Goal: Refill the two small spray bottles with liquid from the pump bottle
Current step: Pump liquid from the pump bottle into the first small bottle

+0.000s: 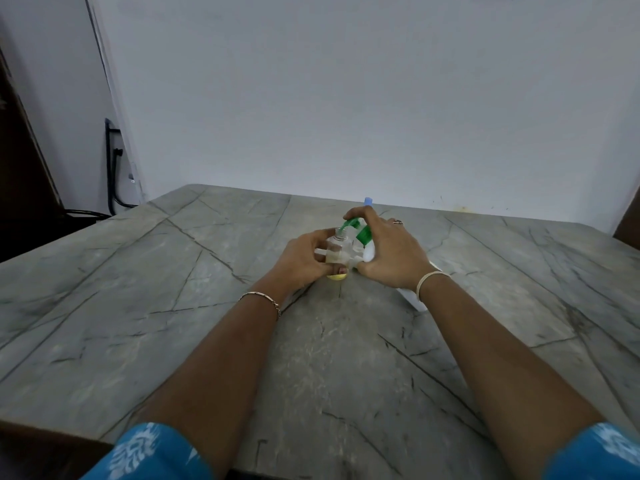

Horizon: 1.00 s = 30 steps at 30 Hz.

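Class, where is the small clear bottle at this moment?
Head view, centre: the small clear bottle is gripped in the left hand, its neck under the green spout of the pump bottle that the right hand grips.

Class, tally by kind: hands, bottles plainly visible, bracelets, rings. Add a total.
Hands: 2, left hand, right hand
Bottles: 2, small spray bottle, pump bottle
Bracelets: 2, left bracelet, right bracelet
Rings: 1, ring
Total: 7
Uncounted: blue-topped item, mostly hidden.

Grey marble table (pixel 138 306); white wall (pixel 346 98); dark door (pixel 20 168)
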{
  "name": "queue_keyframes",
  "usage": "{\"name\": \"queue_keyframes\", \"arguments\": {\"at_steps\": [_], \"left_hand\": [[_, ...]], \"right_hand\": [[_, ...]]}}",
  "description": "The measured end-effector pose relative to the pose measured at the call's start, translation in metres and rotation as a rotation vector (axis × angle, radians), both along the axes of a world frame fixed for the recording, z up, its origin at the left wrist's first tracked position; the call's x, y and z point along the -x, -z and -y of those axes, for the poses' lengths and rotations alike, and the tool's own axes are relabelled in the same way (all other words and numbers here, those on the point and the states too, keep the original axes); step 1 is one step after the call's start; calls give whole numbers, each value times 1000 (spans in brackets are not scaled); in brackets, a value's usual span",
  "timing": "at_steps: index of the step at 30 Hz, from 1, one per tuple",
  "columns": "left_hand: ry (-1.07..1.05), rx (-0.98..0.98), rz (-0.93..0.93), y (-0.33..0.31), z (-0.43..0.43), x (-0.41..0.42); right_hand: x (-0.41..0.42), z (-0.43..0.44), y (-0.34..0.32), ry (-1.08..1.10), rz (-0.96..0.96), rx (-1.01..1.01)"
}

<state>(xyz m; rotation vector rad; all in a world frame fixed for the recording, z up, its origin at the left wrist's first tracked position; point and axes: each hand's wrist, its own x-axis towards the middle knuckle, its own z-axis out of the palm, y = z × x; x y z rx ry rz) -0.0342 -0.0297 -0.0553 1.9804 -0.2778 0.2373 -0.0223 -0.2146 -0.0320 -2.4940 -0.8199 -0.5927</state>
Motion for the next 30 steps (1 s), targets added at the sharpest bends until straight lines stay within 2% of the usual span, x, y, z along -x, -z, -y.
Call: {"name": "queue_keyframes", "arguments": {"at_steps": [10,30], "left_hand": [[-31,-109,60,5,-3,-8],[-56,-104,123,10,1,-6]], "right_hand": [[-5,-5,4,33,18,15],[-6,-3,4,15,25,-21]]}}
